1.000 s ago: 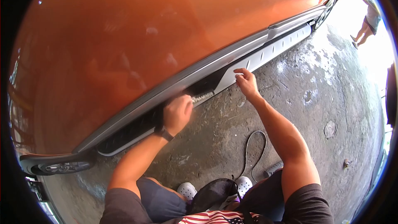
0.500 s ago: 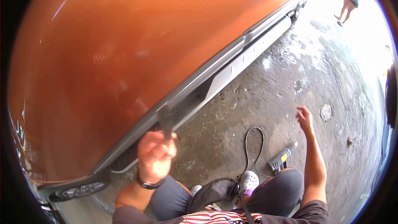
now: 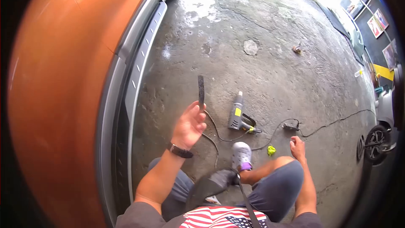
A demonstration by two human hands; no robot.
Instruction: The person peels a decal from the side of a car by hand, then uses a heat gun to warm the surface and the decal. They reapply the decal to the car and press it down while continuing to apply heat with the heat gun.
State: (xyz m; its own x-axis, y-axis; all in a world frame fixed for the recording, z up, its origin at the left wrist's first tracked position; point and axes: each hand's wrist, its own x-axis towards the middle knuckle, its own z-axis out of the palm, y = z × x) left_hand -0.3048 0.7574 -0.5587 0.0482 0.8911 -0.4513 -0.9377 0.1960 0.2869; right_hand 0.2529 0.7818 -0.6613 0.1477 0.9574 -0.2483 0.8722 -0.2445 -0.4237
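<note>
My left hand (image 3: 188, 127) is raised above the floor, its thumb and fingers pinching the lower end of a narrow, flat black strip (image 3: 201, 88) that stands nearly upright. My right hand (image 3: 297, 147) is lowered beside my right knee, fingers curled; whatever may be inside them is hidden. Just beyond it, a dark power socket block (image 3: 290, 126) lies on the floor with a cord running from it. Between my hands a grey heat gun (image 3: 236, 112) with a yellow label rests on its side, apart from both.
An orange car (image 3: 59, 101) with a grey running board (image 3: 137, 65) stands along my left. A crumpled yellow-green piece (image 3: 271, 150) lies near my shoe (image 3: 241, 154). Cords cross the concrete floor (image 3: 202, 38). Wheels (image 3: 376, 142) and framed pictures (image 3: 377, 23) are at right.
My view has turned right, away from the car. My left hand, still gripping the strip, has moved from beside the running board to over the floor. My right hand is lower and nearer my knee.
</note>
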